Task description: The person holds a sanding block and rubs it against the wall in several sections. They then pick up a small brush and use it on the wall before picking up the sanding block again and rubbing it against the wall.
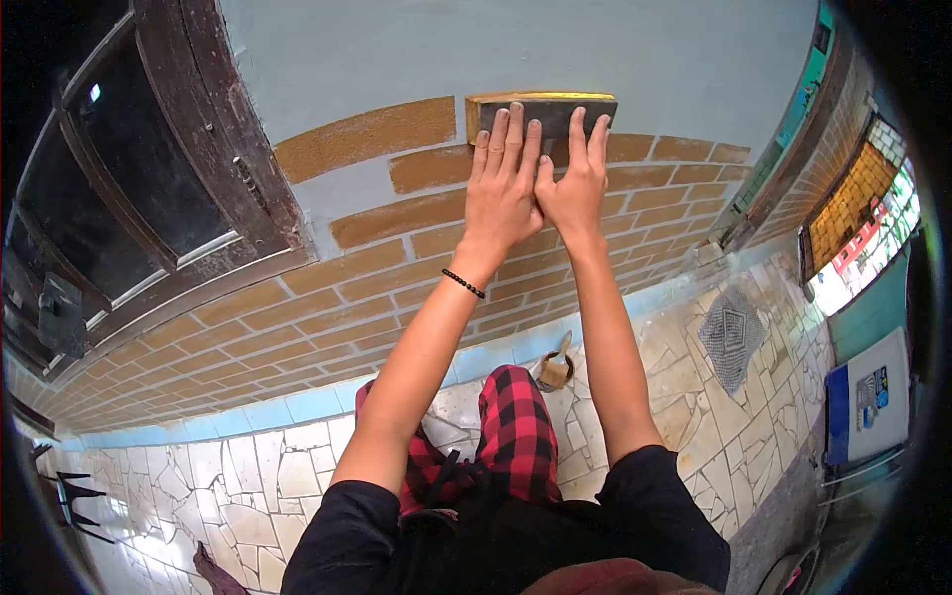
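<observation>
A rectangular stamping block with a dark grey back and a yellow, sponge-like edge lies flat against the wall. My left hand presses on its left and middle part, fingers stretched out over the dark back. Beside it, my right hand pushes on the right part with extended fingers, its thumb touching my left hand. Neither hand wraps round the block. Brown brick shapes with grey lines between them cover the wall below and to the left of it.
A wooden-framed window stands at left. On the stone-tiled floor are a small container with a brush near my knee and a grey mat. A white and blue box is at right.
</observation>
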The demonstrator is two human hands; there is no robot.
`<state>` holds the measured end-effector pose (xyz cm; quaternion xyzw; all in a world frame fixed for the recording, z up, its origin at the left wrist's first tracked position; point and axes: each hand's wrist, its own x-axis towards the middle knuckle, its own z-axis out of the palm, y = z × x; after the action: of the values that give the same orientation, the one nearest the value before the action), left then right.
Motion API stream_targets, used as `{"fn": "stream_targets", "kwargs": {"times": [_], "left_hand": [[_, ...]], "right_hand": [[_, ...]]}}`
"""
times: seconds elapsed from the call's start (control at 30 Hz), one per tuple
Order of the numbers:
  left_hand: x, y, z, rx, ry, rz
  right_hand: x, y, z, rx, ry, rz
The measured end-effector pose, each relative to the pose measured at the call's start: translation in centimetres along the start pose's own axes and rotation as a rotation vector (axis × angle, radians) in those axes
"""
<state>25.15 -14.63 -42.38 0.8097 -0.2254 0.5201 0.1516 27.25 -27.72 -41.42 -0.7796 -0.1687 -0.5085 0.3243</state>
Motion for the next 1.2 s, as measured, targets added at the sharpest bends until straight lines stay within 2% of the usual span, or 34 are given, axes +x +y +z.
{"fn": "stream_targets", "kwargs": {"times": [0.27,0.43,0.57,0.87,1.1,1.2], "left_hand": [[0.1,0.1,0.8,0.053,0.032,0.012],[0.4,1.1,-1.0,0.009,-0.044,-0.019],[0.5,1.2,-1.9,-0.018,-0.055,-0.024],[0.5,0.5,-0.9,0.060,-0.050,0.007],[0.8,1.6,-1.7,0.013,-0.064,-0.021],[0.8,1.7,-2.9,0.009,-0.120,-0.011]], "right_hand": [[-0.1,0.6,0.5,-0.047,-0.028,-0.014],[-0.1,0.0,-1.5,0.010,-0.103,0.027],[-0.6,-0.6,-1.7,-0.012,-0.094,-0.035],[-0.7,0.5,0.3,-0.023,-0.063,-0.038],[0.1,-0.7,-2.3,-0.105,-0.228,0.025],[-0.1,-0.7,-2.5,-0.062,-0.209,0.035]]}}
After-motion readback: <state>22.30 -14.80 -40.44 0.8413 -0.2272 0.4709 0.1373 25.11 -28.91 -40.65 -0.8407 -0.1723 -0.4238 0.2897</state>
